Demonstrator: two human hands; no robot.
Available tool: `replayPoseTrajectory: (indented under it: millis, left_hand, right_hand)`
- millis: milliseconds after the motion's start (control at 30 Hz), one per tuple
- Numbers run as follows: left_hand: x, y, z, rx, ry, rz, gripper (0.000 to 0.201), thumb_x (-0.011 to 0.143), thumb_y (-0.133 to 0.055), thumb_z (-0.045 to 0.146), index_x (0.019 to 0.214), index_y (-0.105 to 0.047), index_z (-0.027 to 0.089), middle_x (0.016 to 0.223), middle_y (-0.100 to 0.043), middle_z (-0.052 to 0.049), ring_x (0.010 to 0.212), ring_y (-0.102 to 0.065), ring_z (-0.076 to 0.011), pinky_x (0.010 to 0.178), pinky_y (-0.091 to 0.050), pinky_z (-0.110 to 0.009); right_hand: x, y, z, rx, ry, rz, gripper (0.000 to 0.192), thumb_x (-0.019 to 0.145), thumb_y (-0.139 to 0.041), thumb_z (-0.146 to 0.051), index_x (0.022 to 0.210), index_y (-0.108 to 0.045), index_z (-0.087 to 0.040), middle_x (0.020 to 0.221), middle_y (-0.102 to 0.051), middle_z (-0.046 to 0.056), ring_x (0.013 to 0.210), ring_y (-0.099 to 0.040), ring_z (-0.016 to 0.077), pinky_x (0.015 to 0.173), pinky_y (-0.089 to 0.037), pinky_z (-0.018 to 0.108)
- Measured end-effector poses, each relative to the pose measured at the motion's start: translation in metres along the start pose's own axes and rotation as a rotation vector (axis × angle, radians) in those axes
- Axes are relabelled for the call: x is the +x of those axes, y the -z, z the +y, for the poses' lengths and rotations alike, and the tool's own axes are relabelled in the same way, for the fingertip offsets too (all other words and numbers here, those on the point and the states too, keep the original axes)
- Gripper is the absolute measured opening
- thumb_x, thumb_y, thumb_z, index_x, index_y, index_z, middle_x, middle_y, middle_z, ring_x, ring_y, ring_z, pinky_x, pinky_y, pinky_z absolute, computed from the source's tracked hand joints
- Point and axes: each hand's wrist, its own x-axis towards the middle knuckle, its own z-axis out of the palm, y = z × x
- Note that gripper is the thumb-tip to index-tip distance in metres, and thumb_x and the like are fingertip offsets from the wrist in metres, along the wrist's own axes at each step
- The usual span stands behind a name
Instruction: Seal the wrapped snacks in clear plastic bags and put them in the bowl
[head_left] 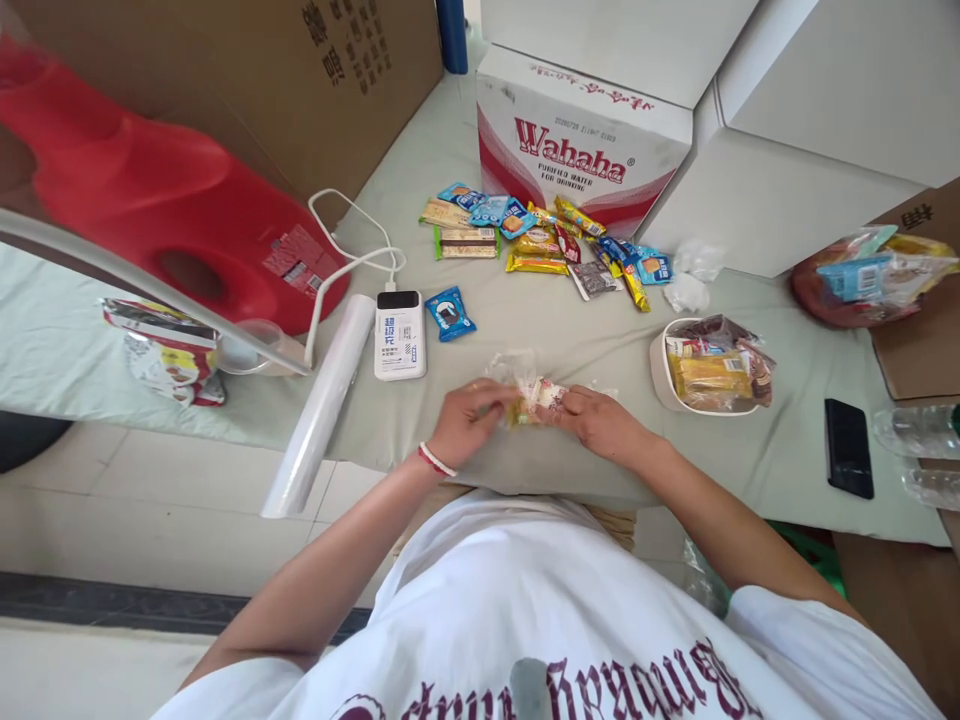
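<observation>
Near the front edge of the table, both hands hold a small clear plastic bag [517, 370] with wrapped snacks in it. My left hand [471, 412], with a red and white bracelet at the wrist, pinches the bag's left side by a yellowish-green part. From the right, my right hand [604, 425] closes its fingers on a white patterned snack packet [548, 393] at the bag. The fingertips partly hide the contents. Beyond the hands lies a blue snack packet [451, 314], beside a white power bank [400, 335] with a cable plugged in.
Several wrapped snacks [536, 265] lie before a Wahaha carton [581, 140]. A white tub of snacks [660, 375] and a black phone [849, 448] are on the right. On the left are a plastic wrap roll [319, 410], a red jug [172, 200] and a snack bag [169, 355].
</observation>
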Motion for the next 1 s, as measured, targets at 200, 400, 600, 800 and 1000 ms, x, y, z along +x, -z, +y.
replayPoseTrajectory:
  millis: [200,400,600,800,1000]
  left_hand:
    - [0.046,0.012,-0.003,0.073,0.158,0.065,0.091,0.073,-0.076,0.027,0.158,-0.042,0.020,0.147,-0.060,-0.014,0.145,-0.046,-0.0324,0.121,-0.035,-0.054]
    - [0.050,0.029,0.008,-0.132,-0.014,-0.133,0.022,0.081,-0.056,0.021,0.073,-0.077,0.023,0.078,-0.072,-0.008,0.110,-0.065,-0.0258,0.108,-0.048,-0.047]
    - [-0.013,0.028,0.011,0.163,0.110,-0.271,0.040,0.095,-0.043,0.033,0.063,-0.065,0.022,0.073,-0.068,-0.006,0.082,-0.066,-0.0221,0.109,-0.042,-0.052]
    - [-0.018,-0.005,0.021,0.574,0.442,0.127,0.032,0.079,-0.073,0.042,0.104,-0.072,0.022,0.130,-0.062,-0.017,0.134,-0.049,-0.0415,0.108,-0.041,-0.058]
    - [-0.004,0.012,0.056,0.043,0.479,0.034,0.022,0.087,-0.062,0.040,0.077,-0.067,0.021,0.076,-0.065,-0.001,0.063,-0.061,-0.0160,0.067,-0.050,-0.031]
  right_hand:
    - [0.000,0.002,-0.004,0.145,0.029,0.048,0.047,0.105,-0.036,-0.015,0.138,-0.068,-0.027,0.095,-0.064,0.010,0.096,-0.055,0.0242,0.089,-0.050,0.036]
    - [-0.002,-0.001,0.000,0.197,-0.032,0.042,0.051,0.102,-0.037,-0.012,0.135,-0.071,-0.028,0.085,-0.058,0.007,0.087,-0.053,0.0221,0.085,-0.050,0.034]
    - [0.000,-0.004,0.004,0.260,-0.032,0.093,0.045,0.102,-0.042,-0.016,0.131,-0.074,-0.029,0.082,-0.055,0.005,0.080,-0.050,0.0202,0.079,-0.049,0.032]
    - [0.001,-0.002,0.001,0.311,-0.014,0.131,0.038,0.104,-0.046,-0.023,0.130,-0.074,-0.027,0.086,-0.060,0.007,0.085,-0.054,0.0212,0.084,-0.052,0.036]
    - [0.004,-0.006,0.001,0.310,-0.008,0.156,0.037,0.104,-0.045,-0.024,0.124,-0.076,-0.028,0.084,-0.059,0.007,0.084,-0.054,0.0224,0.083,-0.052,0.038]
